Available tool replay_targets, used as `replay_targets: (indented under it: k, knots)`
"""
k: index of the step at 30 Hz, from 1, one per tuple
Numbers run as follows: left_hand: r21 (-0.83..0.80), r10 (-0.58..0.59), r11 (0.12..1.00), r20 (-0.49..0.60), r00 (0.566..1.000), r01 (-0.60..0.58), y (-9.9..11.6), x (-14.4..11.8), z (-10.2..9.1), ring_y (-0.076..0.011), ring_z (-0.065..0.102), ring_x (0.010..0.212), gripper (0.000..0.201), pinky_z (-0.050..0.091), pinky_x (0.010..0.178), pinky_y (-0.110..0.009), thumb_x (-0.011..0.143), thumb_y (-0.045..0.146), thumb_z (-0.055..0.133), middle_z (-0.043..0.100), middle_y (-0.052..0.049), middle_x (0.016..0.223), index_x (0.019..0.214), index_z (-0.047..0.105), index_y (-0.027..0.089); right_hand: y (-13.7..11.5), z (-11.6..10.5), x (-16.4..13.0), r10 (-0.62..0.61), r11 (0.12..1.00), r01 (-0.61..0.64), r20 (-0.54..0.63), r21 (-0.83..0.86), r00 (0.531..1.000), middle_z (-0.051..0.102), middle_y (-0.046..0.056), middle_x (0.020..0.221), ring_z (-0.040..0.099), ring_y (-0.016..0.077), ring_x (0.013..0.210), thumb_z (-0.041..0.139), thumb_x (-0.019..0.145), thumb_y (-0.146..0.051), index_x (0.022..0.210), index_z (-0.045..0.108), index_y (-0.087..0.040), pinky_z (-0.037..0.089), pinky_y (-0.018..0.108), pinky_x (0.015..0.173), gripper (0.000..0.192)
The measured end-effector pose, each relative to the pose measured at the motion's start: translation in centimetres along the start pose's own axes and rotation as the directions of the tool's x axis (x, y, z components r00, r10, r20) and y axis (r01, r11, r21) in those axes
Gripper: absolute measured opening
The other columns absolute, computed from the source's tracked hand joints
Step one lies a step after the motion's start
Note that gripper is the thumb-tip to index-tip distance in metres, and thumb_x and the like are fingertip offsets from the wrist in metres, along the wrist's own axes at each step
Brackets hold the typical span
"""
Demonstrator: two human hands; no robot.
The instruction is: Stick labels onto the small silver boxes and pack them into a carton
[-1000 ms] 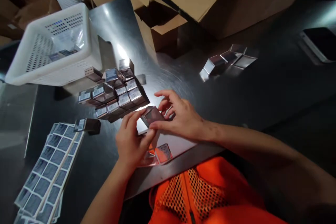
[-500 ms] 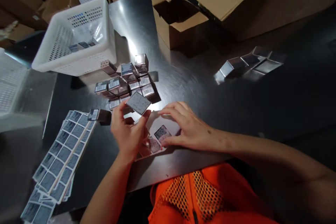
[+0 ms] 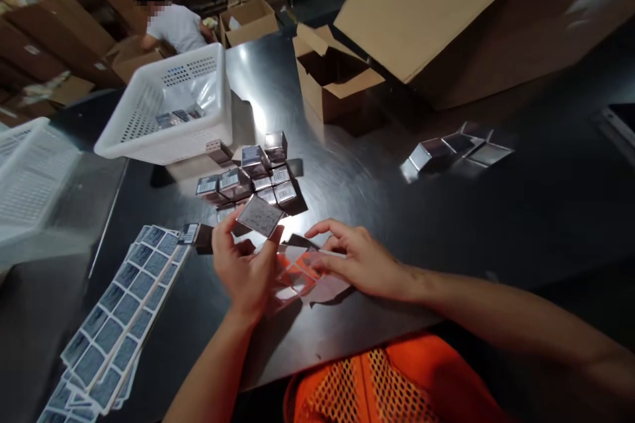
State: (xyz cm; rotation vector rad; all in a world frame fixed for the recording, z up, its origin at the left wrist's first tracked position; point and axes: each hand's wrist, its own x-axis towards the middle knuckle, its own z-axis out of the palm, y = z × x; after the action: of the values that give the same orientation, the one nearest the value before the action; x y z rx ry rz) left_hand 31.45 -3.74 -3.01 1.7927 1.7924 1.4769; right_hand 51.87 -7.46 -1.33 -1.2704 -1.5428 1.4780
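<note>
A small carton point(image 3: 260, 216) with a grey, speckled top is pinched between the thumb and fingers of my left hand point(image 3: 243, 271). Below it, a glossy pale sticker sheet point(image 3: 332, 287) lies near the table's front edge, showing orange reflections. My right hand point(image 3: 364, 261) is at the right side of this sheet, thumb and fingers closed on its upper part; the fingertips are partly blurred. Just beyond my left hand stand several small shiny cartons point(image 3: 235, 182) with barcodes. One more carton point(image 3: 191, 234) touches the stacked sheets of dark square labels point(image 3: 131, 307) at left.
A white plastic basket point(image 3: 166, 149) holding bags and small cartons stands at back left. Behind it a person point(image 3: 178, 26) in white bends over boxes. An open cardboard box point(image 3: 317, 92), a large carton point(image 3: 426, 6) and flattened shiny cartons point(image 3: 456, 145) are farther right.
My view has tilted up, bringing the person at the back into sight. The sticker sheet has shifted and tilted under my right hand, now reflecting orange. My left hand still holds the carton.
</note>
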Motion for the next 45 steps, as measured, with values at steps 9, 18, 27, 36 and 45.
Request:
replay_targets:
  k: [9,18,27,36,45]
  knots:
    - [-0.077,0.025,0.997,0.059,0.998,-0.021,-0.2,0.6,0.2,-0.017,0.062,0.095,0.05,0.052,0.06,-0.021,0.072,0.038,0.084,0.056,-0.007,0.116,0.118,0.07,0.024,-0.4,-1.1,-0.4,-0.658,0.568,0.591,0.115,-0.572,0.744,0.07,0.011,0.118,0.06,0.0275,0.115,0.058,0.096,-0.021,0.093,0.074,-0.022,0.048,0.046,0.097,0.017]
    - [-0.128,0.285,0.958,0.296,0.912,-0.258,0.3,0.1,0.2,-0.0176,0.067,0.092,0.05,0.049,0.056,-0.02,0.077,0.029,0.082,0.067,-0.007,0.114,0.125,0.068,0.024,-2.1,-4.0,-0.6,-0.523,0.825,0.559,-0.267,0.08,0.81,0.071,0.0,0.083,0.065,0.0163,0.085,0.08,0.086,-0.029,0.089,0.078,-0.029,0.054,0.033,0.084,0.003]
    - [-0.097,0.453,0.885,0.407,0.793,-0.455,0.9,-0.8,-0.3,-0.0212,0.068,0.106,0.044,0.058,0.086,-0.031,0.087,0.028,0.068,0.066,-0.008,0.119,0.13,0.063,0.024,-1.4,-2.5,0.0,-0.014,0.923,0.091,-0.206,0.373,0.978,0.067,-0.007,0.075,0.07,0.016,0.082,0.082,0.078,-0.03,0.14,0.039,-0.026,0.057,0.035,0.085,0.076]
    - [-0.083,0.416,0.902,0.43,0.801,-0.423,1.2,-1.1,-0.6,-0.0171,0.068,0.092,0.046,0.054,0.065,-0.023,0.084,0.023,0.071,0.066,-0.007,0.119,0.129,0.064,0.024,-1.1,-1.9,0.0,0.023,0.922,0.074,-0.245,0.38,0.969,0.067,-0.006,0.077,0.072,0.0169,0.08,0.084,0.077,-0.034,0.128,0.039,-0.027,0.058,0.03,0.071,0.068]
    - [-0.083,0.413,0.904,0.426,0.805,-0.42,1.1,-1.2,-0.5,-0.0156,0.068,0.09,0.048,0.052,0.063,-0.021,0.084,0.024,0.075,0.065,-0.006,0.12,0.13,0.063,0.025,-1.4,-1.9,0.1,0.035,0.918,0.067,-0.248,0.39,0.968,0.069,-0.006,0.077,0.072,0.0152,0.077,0.085,0.077,-0.034,0.122,0.041,-0.027,0.057,0.026,0.066,0.063]
